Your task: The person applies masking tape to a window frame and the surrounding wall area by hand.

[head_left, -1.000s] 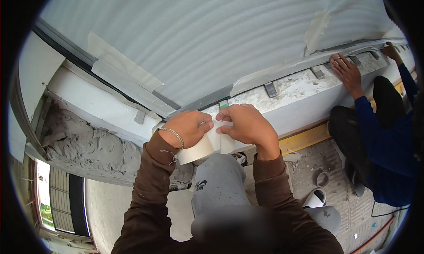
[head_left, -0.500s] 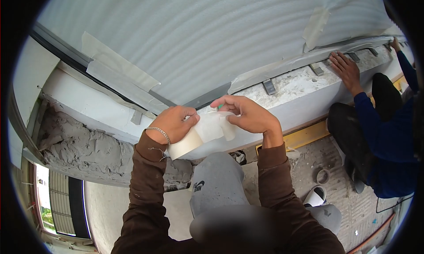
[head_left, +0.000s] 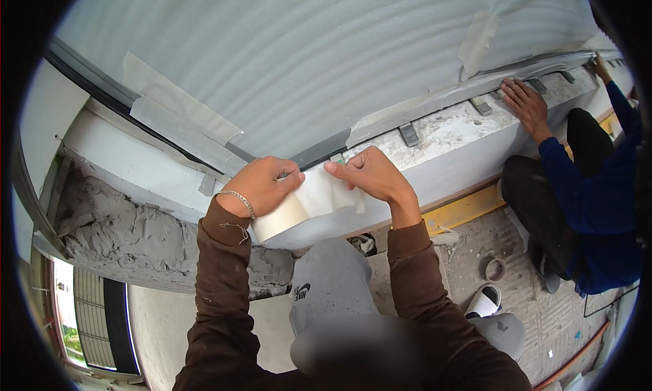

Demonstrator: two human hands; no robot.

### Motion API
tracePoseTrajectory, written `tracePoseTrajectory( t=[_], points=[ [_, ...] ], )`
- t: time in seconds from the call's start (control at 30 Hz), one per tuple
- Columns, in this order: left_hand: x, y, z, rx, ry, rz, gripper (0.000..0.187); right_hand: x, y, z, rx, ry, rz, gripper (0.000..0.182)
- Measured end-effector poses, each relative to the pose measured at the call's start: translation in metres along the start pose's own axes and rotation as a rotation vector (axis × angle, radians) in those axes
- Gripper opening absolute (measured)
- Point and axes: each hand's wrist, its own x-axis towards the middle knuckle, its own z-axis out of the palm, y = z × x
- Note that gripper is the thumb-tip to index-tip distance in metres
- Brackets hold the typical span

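Note:
My left hand [head_left: 263, 185] is closed around the top of a wide roll of cream masking tape [head_left: 280, 220], its thumb pinching the upper edge. From the roll a pale strip of tape [head_left: 324, 195] runs right to my right hand [head_left: 375, 177]. That hand's fingers are curled, with the thumb at the strip's upper edge; its loose end hangs below the fingers. Both hands are just in front of the white ledge [head_left: 435, 161], below the bottom corner of a panel covered in foam sheet [head_left: 292, 72]. A small green piece [head_left: 337, 158] shows behind my right thumb.
Tape strips [head_left: 180, 99] hold the sheet along the frame. Dark wedges [head_left: 409, 134] sit along the ledge. Wet grey mortar [head_left: 129, 221] fills a trough at left. A co-worker in a blue sleeve [head_left: 567, 177] crouches at right, near a yellow level [head_left: 468, 209] and a tape ring [head_left: 495, 269].
My right hand has turned, its fingers curling in and its thumb shifting to the strip's upper edge. My left hand still holds the roll. The view has shifted slightly.

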Motion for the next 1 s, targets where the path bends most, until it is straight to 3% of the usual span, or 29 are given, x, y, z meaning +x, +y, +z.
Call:
tracePoseTrajectory(
  t=[0.1, 0.17, 0.2, 0.27, 0.4, 0.47, 0.83, 0.93, 1.0],
  points=[
    [0.003, 0.01, -0.002, 0.17, 0.004, 0.043, 0.033, -0.002, -0.006, 0.004, -0.076, 0.13, 0.06, 0.052],
    [0.004, 0.017, -0.003, 0.203, -0.005, 0.042, 0.032, -0.004, -0.005, 0.007, -0.106, 0.276, -0.173, 0.05],
    [0.005, 0.02, -0.003, 0.234, -0.013, 0.043, 0.032, -0.003, -0.003, 0.013, -0.107, 0.279, -0.174, 0.05],
    [0.007, 0.024, -0.002, 0.247, -0.017, 0.059, 0.032, 0.0, 0.002, 0.027, -0.135, 0.631, -0.568, 0.045],
    [0.013, 0.026, 0.003, 0.309, 0.015, 0.107, 0.032, -0.003, -0.005, 0.022, -0.002, 0.437, -0.681, 0.033],
    [0.013, 0.033, 0.003, 0.303, 0.01, 0.091, 0.031, -0.008, -0.008, 0.016, 0.214, 0.088, -0.535, 0.021],
    [0.022, 0.04, -0.005, 0.319, -0.054, 0.076, 0.028, -0.006, -0.005, 0.011, 0.204, 0.035, -0.503, 0.019],
    [0.037, 0.015, -0.004, 0.16, -0.104, 0.119, 0.028, -0.011, -0.013, 0.011, 0.151, 0.112, -0.554, 0.019],
    [0.049, -0.01, -0.002, -0.437, -0.268, 0.107, 0.03, -0.016, -0.019, 0.01, 0.099, 0.161, -0.564, 0.017]
  ],
)
